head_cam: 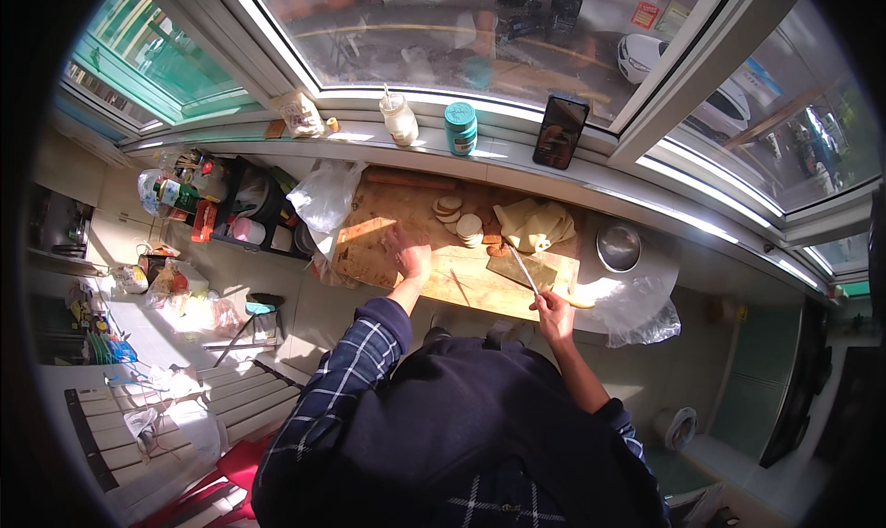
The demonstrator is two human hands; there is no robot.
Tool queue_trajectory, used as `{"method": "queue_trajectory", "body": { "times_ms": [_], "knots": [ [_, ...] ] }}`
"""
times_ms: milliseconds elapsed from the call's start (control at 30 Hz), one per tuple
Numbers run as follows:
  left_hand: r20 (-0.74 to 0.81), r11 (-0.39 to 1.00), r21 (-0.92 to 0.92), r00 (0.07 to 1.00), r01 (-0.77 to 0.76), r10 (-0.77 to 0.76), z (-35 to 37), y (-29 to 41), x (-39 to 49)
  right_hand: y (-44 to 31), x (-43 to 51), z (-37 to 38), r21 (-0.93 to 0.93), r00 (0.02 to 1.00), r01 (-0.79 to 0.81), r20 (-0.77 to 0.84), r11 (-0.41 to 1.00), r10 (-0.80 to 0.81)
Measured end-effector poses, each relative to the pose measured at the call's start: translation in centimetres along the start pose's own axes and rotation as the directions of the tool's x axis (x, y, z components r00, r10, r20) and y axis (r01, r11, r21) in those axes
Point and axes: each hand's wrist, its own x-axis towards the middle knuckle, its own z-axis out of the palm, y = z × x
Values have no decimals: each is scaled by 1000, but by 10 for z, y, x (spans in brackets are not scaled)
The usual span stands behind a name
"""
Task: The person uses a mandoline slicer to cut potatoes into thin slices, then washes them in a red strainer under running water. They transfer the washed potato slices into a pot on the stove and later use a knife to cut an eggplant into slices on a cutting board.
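Observation:
My left hand (410, 252), a little blurred, is over the left half of a wooden board (367, 265) with its fingers spread and nothing in them. My right hand (555, 315), at the board's front right edge, grips a knife (524, 270) whose blade points away from me and shows as a thin bright strip. Beneath the blade is a dark greenish rectangular patch; I cannot tell whether it is a flat thing or shadow. Pale round slices (470, 227) lie in two small overlapping piles mid-board. Close to the knife tip are a brown lump (496, 250) and a crumpled yellowish cloth (536, 223).
A rolling pin (412, 178) lies along the board's back edge. Right of it are a metal bowl (618, 247) and a clear plastic bag (640, 313). A white bag (325, 199) overlaps the left end. A glass jar (399, 121), teal jar (461, 130) and phone (561, 132) stand on the sill.

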Motion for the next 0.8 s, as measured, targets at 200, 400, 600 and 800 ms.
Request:
{"method": "queue_trajectory", "body": {
  "times_ms": [200,400,600,800],
  "knots": [
    [416,926,-313,846,-212,334,43,45,2,6,-10,-6,101,1000,-21,-2,995,21],
    [397,923,-234,836,-307,378,32,65,1,1,-18,-11,133,996,56,-71,990,-47],
    [625,927,-374,747,31,227,24,79,2,2,-20,-11,133,999,30,-39,991,-25],
    [905,340,-412,422,845,49,2,92,-3,-6,-17,-11,378,993,-18,113,926,-27]
  ]
}}
